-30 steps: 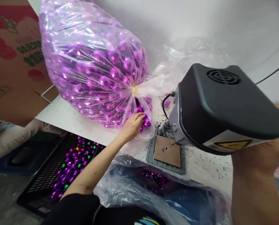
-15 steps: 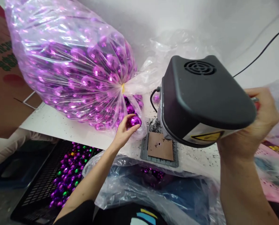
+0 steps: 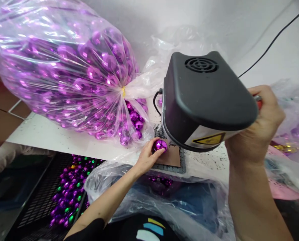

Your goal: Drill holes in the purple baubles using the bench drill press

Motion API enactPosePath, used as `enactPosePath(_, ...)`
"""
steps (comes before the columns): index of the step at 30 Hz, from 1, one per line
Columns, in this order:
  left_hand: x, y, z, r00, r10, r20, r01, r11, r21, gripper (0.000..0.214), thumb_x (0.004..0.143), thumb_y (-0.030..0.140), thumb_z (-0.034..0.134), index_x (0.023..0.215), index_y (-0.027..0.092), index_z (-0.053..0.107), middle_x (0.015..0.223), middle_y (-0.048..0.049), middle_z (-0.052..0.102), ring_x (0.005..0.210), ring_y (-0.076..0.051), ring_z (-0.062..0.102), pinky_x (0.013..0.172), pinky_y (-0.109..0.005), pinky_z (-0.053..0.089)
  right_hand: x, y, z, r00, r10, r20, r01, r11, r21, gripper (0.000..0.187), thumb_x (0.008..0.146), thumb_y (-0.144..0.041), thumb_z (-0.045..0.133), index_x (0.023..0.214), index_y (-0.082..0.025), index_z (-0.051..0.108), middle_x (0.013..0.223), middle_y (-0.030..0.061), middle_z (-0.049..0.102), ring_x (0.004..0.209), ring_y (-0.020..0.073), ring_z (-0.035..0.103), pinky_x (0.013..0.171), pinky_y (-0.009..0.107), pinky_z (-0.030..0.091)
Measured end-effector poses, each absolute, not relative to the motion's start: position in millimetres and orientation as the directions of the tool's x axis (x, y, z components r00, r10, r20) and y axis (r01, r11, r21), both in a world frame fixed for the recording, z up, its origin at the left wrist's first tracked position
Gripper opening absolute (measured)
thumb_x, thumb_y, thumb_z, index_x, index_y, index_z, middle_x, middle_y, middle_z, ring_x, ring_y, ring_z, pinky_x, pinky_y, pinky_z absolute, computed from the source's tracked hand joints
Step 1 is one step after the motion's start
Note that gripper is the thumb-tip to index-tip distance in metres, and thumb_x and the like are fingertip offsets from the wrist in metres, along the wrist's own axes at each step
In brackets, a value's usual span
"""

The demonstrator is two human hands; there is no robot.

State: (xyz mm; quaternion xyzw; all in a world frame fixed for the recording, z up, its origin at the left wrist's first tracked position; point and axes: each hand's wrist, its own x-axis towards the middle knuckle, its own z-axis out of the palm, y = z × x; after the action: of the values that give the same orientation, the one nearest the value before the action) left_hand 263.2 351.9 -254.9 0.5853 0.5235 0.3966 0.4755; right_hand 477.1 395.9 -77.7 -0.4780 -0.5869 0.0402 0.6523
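My left hand pinches a shiny purple ball at the left edge of the brown pad, just under the black machine head. My right hand is closed round a red-tipped lever on the machine's right side. A big clear bag of purple balls, tied with a yellow band, lies on the white table to the left, its open end spilling balls near my left hand.
A black crate with purple and green balls stands on the floor at lower left. Clear plastic bags hang in front of the table. A black cable runs up right. Black specks dot the table around the pad.
My left hand took a purple ball out of the bag's open end and carried it right and down to the pad under the machine. My right hand stays on the lever.
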Motion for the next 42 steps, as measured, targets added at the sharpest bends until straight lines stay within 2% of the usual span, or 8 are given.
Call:
enactPosePath(3,259.9,353.5,-253.9,0.184,0.981,-0.059,0.063,0.049,0.997,0.042,0.091,0.050,0.067,0.121,0.022,0.065,0.118,-0.0053,0.071,0.113,-0.024,0.061,0.101,-0.037,0.048,476.3,396.7,-78.2,0.316,0.601,0.734,0.499,0.553,-0.667,0.024,0.089,-0.036,0.064,0.075,-0.017,0.058,0.062,-0.0059,0.040,0.057,0.0012,0.036,0.052,0.018,0.025)
enactPosePath(8,246.8,355.7,-249.8,0.262,0.930,-0.260,-0.236,0.322,0.917,0.051,0.085,0.062,0.068,0.115,0.021,0.070,0.098,-0.0036,0.070,0.081,-0.016,0.062,0.067,-0.025,0.048,476.6,397.8,-80.1,0.316,0.610,0.727,0.497,0.546,-0.674,0.025,0.089,-0.038,0.063,0.075,-0.017,0.059,0.062,-0.0058,0.039,0.055,0.0017,0.036,0.050,0.018,0.026)
enactPosePath(11,244.0,353.6,-247.6,0.313,0.907,-0.282,-0.301,0.376,0.876,0.054,0.084,0.061,0.070,0.119,0.020,0.069,0.098,-0.0048,0.069,0.075,-0.014,0.060,0.062,-0.024,0.046,476.2,397.6,-80.9,0.330,0.604,0.725,0.497,0.542,-0.678,0.026,0.089,-0.039,0.064,0.076,-0.017,0.059,0.062,-0.0058,0.039,0.056,0.0017,0.038,0.051,0.017,0.028)
enactPosePath(16,254.1,347.2,-245.5,0.241,0.967,-0.081,0.095,0.059,0.994,0.047,0.088,0.044,0.072,0.128,0.023,0.063,0.123,-0.0067,0.069,0.109,-0.023,0.064,0.094,-0.035,0.050,474.6,396.6,-80.2,0.339,0.609,0.717,0.489,0.537,-0.687,0.025,0.089,-0.038,0.063,0.077,-0.017,0.059,0.063,-0.0057,0.041,0.056,0.0014,0.038,0.050,0.017,0.028)
enactPosePath(19,263.5,345.3,-245.3,0.228,0.969,0.097,0.364,-0.177,0.914,0.043,0.089,0.038,0.071,0.128,0.021,0.060,0.127,-0.0098,0.068,0.117,-0.028,0.062,0.105,-0.045,0.047,474.2,396.3,-79.4,0.330,0.613,0.718,0.482,0.545,-0.686,0.026,0.089,-0.039,0.063,0.076,-0.017,0.058,0.062,-0.0060,0.039,0.054,0.0012,0.037,0.049,0.016,0.027)
enactPosePath(23,278.6,346.9,-249.2,0.253,0.930,0.266,0.532,-0.363,0.765,0.040,0.089,0.034,0.071,0.125,0.020,0.060,0.126,-0.0131,0.066,0.119,-0.030,0.060,0.105,-0.046,0.048,475.2,396.6,-79.7,0.324,0.616,0.718,0.478,0.549,-0.686,0.026,0.090,-0.038,0.063,0.075,-0.017,0.058,0.062,-0.0061,0.040,0.054,0.0012,0.038,0.049,0.017,0.028)
enactPosePath(30,305.8,353.0,-262.3,0.107,0.963,0.247,0.637,-0.257,0.727,0.042,0.079,0.044,0.079,0.114,0.025,0.066,0.110,-0.0113,0.067,0.107,-0.034,0.061,0.100,-0.055,0.048,477.2,398.1,-81.1,0.315,0.602,0.734,0.483,0.563,-0.670,0.026,0.089,-0.038,0.064,0.075,-0.017,0.059,0.061,-0.0061,0.040,0.054,0.0016,0.038,0.049,0.017,0.027)
enactPosePath(42,301.8,354.4,-263.5,0.191,0.967,0.167,0.536,-0.245,0.808,0.035,0.081,0.037,0.077,0.113,0.026,0.069,0.117,-0.0099,0.069,0.120,-0.035,0.057,0.108,-0.057,0.042,488.3,390.4,-68.6,0.236,0.719,0.654,0.525,0.472,-0.709,0.019,0.083,-0.033,0.071,0.073,-0.019,0.062,0.059,-0.0060,0.042,0.057,0.0025,0.037,0.049,0.018,0.025)
